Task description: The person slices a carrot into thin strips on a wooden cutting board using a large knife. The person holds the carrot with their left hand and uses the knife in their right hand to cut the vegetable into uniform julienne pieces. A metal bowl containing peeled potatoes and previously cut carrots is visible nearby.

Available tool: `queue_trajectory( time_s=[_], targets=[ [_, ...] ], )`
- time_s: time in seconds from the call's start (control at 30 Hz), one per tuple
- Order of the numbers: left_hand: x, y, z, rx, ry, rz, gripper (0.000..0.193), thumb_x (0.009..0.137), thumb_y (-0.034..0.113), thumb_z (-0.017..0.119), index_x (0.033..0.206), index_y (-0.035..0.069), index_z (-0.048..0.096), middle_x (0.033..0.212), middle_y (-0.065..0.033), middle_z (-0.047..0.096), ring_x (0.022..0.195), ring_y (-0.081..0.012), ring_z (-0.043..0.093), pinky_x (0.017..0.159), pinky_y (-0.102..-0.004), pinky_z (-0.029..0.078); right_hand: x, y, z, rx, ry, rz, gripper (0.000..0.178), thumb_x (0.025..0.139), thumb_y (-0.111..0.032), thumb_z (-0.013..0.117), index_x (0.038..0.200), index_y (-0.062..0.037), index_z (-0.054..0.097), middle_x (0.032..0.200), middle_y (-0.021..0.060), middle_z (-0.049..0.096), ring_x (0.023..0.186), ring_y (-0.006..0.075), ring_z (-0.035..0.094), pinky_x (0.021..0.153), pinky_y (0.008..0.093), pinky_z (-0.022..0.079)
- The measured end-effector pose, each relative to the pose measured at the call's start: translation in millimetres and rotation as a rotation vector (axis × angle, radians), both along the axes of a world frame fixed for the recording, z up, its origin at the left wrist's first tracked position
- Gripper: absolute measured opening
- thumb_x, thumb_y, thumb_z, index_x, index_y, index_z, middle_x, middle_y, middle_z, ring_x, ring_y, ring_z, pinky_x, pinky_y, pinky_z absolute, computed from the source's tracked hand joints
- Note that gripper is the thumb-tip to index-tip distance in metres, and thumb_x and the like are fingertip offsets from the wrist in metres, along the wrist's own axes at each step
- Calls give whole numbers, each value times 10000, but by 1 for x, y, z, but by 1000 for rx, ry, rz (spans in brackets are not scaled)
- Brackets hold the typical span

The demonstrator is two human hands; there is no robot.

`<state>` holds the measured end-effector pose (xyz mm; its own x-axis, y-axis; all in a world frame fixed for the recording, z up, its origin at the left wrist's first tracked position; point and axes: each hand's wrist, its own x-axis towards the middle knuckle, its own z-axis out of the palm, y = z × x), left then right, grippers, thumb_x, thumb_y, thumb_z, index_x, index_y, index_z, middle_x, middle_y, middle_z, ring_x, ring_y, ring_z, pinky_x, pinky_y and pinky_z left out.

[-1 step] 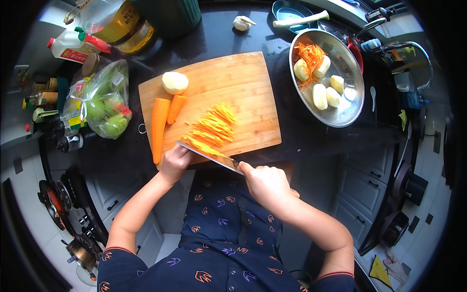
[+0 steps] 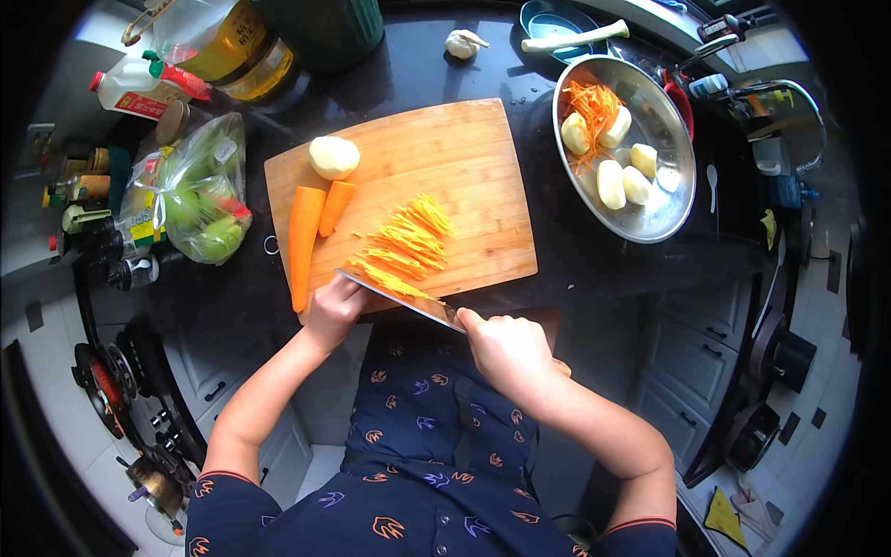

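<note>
My right hand (image 2: pixel 512 357) grips the handle of a kitchen knife (image 2: pixel 429 309), its blade slanting across the near edge of a wooden cutting board (image 2: pixel 492 223). My left hand (image 2: pixel 334 314) is closed at the blade's far-left end, fingers curled; whatever lies under them is hidden. Just beyond the blade spreads a pile of thin carrot strips (image 2: pixel 413 239). A long peeled carrot (image 2: pixel 304 243) lies at the board's left edge, its lower end close to my left hand. Beside it are a shorter carrot piece (image 2: pixel 336 209) and a peeled potato (image 2: pixel 334 158).
Right of the board, a steel bowl (image 2: pixel 676 200) holds shredded carrot and several peeled potatoes. A garlic bulb (image 2: pixel 461 45) sits at the back, near a leek stalk (image 2: pixel 575 39) lying across a teal dish. A plastic bag of green vegetables (image 2: pixel 206 200) stands at left, oil jug (image 2: pixel 223 51) behind.
</note>
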<state>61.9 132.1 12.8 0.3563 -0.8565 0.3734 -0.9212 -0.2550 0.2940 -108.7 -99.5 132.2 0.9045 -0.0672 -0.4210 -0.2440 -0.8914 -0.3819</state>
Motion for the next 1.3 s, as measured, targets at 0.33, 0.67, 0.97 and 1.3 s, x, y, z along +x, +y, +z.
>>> queue_trajectory(
  time_s=[0.33, 0.67, 0.97, 1.3],
  targets=[
    [1, -3, 3, 7, 46, 3, 167, 716, 32, 708, 877, 69, 730, 843, -59, 686, 780, -242, 705, 628, -357, 588, 8, 8, -38, 81, -155, -95, 94, 908, -115, 579, 951, -62, 643, 655, 172, 680, 612, 354, 710, 545, 458, 575],
    [-5, -4, 10, 6, 63, 69, 188, 719, 46, 743, 905, 73, 741, 929, -70, 719, 869, -260, 727, 665, -351, 601, -3, -3, -5, 106, -80, -59, 141, 957, -128, 566, 1063, -69, 638, 646, 165, 675, 598, 340, 703, 541, 454, 566],
    [-4, -1, 0, -23, 38, 59, 127, 701, -24, 701, 808, 45, 699, 896, -110, 708, 831, -274, 721, 593, -365, 592, 0, 3, -3, 57, -1, -30, 133, 896, -106, 589, 1008, -47, 632, 664, 171, 682, 614, 348, 710, 548, 452, 575],
    [-5, -7, 10, 8, 92, 49, 140, 708, 8, 729, 843, 44, 717, 860, -95, 682, 801, -282, 696, 679, -373, 581, 11, 3, -31, 181, -173, -117, 121, 946, -151, 587, 959, -56, 660, 659, 194, 669, 632, 386, 699, 573, 483, 570]
  ],
)
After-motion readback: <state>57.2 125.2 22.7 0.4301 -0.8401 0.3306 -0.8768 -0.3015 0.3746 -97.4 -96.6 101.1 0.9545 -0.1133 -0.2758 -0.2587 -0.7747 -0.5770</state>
